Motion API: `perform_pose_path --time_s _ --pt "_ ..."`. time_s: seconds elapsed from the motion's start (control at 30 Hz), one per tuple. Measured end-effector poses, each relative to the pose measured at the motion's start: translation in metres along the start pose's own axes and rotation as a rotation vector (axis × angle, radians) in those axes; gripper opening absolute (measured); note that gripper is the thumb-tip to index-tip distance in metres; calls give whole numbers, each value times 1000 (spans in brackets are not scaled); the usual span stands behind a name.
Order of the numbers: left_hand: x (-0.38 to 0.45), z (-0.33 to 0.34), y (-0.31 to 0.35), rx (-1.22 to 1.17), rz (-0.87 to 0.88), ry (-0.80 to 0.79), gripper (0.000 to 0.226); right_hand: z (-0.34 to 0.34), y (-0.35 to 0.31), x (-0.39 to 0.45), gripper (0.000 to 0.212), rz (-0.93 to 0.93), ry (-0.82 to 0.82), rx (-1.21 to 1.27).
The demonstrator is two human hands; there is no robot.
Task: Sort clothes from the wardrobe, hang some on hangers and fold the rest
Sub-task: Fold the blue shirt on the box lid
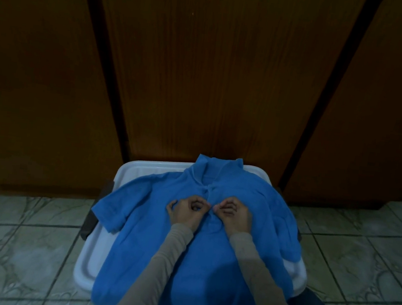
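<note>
Blue cotton-like fabric fills the lower middle of the view: a short-sleeved polo shirt (148, 242) lies front up, spread flat over a white plastic tub (91, 263) that stands on the tiled floor (8, 230). Its collar (218, 166) points away from the person and overhangs the far rim of the tub, close to the dark wooden wardrobe doors (205, 64) that close off the whole background. One sleeve spreads out over the left rim and the other drapes down over the right rim, while the hem runs toward the bottom edge of the view. Both hands meet at the shirt's button placket, just below the collar opening. The left hand (187, 210) has its fingers (197, 202) curled inward, thumb and forefinger pinching the left edge of the placket. The right hand (234, 214) mirrors it, knuckles bent, fingertips nipping the right edge of the placket, so the two hands nearly touch in the middle. Whether a button lies between them cannot be told in the dim light. Beige long sleeves (161, 261) cover both forearms, which reach in from the bottom of the view across the shirt's body. Some dark cloth (88, 224) shows at the tub's left side, and more dark fabric at the lower right corner.
</note>
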State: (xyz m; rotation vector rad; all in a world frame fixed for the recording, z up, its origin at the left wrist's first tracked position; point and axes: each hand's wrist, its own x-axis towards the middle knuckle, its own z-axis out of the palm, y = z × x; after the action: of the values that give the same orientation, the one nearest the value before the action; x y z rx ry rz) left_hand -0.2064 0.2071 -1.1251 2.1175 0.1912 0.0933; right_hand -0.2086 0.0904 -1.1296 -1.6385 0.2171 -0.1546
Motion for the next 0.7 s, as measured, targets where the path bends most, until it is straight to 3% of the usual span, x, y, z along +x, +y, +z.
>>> perform_pose_path --time_s 0.13,0.33,0.5,0.63,0.7 --pt "0 1 -1 85 46 9 25 -1 1 1 36 33 -2 125" --pt "1 1 -6 118 124 44 14 0 3 -1 33 -63 10 -119" --pt "1 0 -7 283 132 29 26 -1 2 -5 17 -249 -48 -517" --pt "-3 1 -6 506 182 -63 38 0 1 -5 45 -224 -175 -983" --pt "-5 3 -5 584 176 -110 42 -1 3 -6 49 -202 -224 -1189"
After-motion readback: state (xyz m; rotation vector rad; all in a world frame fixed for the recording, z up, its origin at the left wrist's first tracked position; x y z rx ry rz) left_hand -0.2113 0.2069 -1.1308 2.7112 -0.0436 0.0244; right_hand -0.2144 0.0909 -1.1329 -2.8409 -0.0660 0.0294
